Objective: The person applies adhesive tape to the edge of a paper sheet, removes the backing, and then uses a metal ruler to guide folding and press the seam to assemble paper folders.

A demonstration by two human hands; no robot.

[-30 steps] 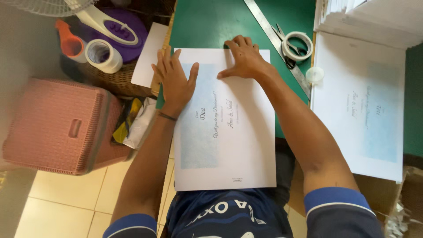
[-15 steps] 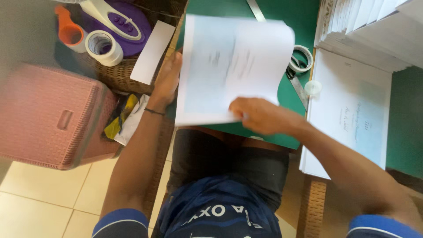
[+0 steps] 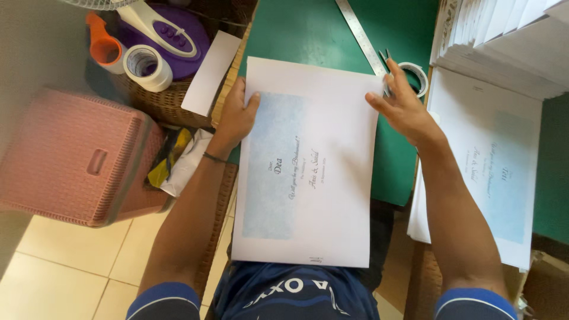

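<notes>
A large white sheet [image 3: 320, 178] with a pale blue panel and a few printed lines lies flat on the green table [image 3: 308, 35], its near end hanging over my lap. My left hand [image 3: 237, 115] grips the sheet's left edge, thumb on top. My right hand [image 3: 403, 106] rests with fingers spread at the sheet's upper right corner, fingertips touching its edge. Just beyond that hand lie scissors [image 3: 384, 59] and a roll of clear tape [image 3: 415, 74].
A metal ruler [image 3: 358, 32] lies at the back of the table. Another printed sheet [image 3: 492, 172] and a stack of white paper [image 3: 504, 41] sit to the right. Left are a pink plastic stool [image 3: 71, 157] and a wicker basket [image 3: 160, 104] holding tape rolls [image 3: 145, 65].
The sheet was lifted and turned over half a second ago; now it lies flat again with the printed side up. My right hand moved from its lower edge to its upper right corner.
</notes>
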